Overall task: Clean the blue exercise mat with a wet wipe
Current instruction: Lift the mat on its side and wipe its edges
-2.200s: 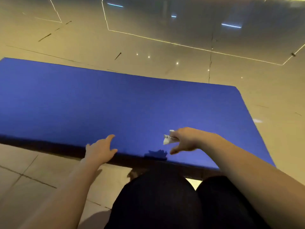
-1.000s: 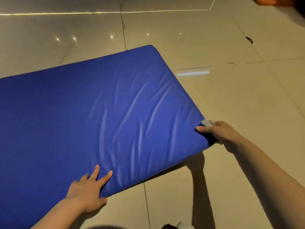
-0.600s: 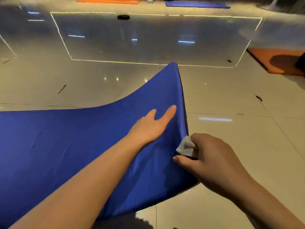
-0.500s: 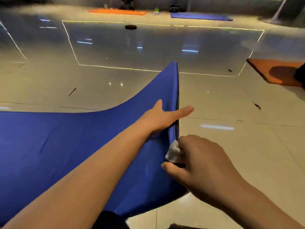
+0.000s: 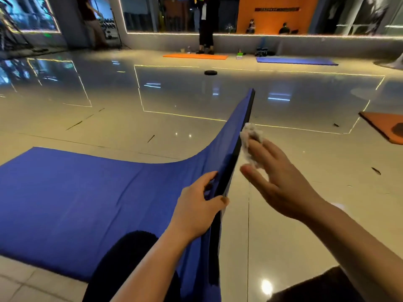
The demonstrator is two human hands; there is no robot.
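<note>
One end of the blue mat (image 5: 87,192) is lifted off the floor (image 5: 283,214); left hand (image 5: 196,212) grips its edge. Right hand (image 5: 281,184), fingers straight, presses the wipe (image 5: 250,140) against the underside. Looks mid-task: underside wiping barely started.

Left hand (image 5: 197,205) gripping the raised end of the blue mat (image 5: 87,192), thumb over its dark edge. Right hand (image 5: 277,182) extended alongside, fingers straight, pressing a crumpled white wipe (image 5: 250,140) against the underside.
</note>
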